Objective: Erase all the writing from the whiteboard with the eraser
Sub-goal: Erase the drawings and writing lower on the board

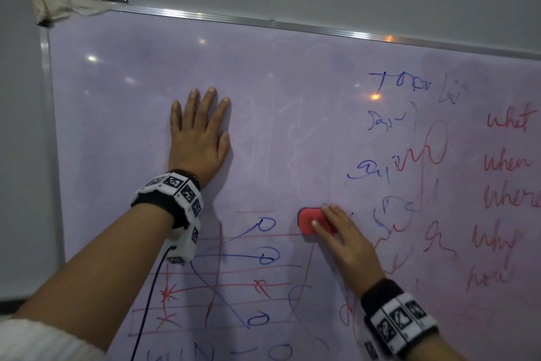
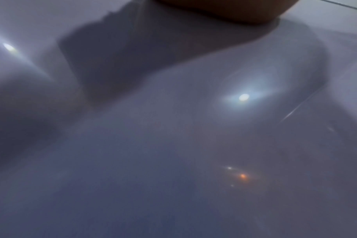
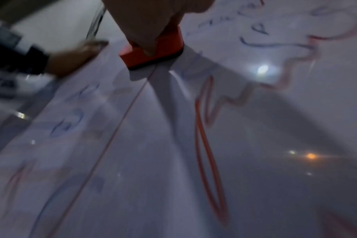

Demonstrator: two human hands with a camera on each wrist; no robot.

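A: Near the whiteboard's [image 1: 205, 47] lower middle, right hand [image 1: 348, 240] grips the red eraser [image 1: 310, 221] against the surface.
B: Left hand [image 1: 199, 132] lies flat, fingers straight. Right edge reads "what, when, where" [image 1: 508, 161].

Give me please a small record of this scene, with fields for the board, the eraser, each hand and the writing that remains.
board: whiteboard, upper left part wiped
eraser: red eraser, pressed against the board
right hand: right hand grips the eraser
left hand: left hand rests flat on the wiped part, fingers straight
remaining writing: red and blue grid drawing at lower left; blue scribbles and red words at right
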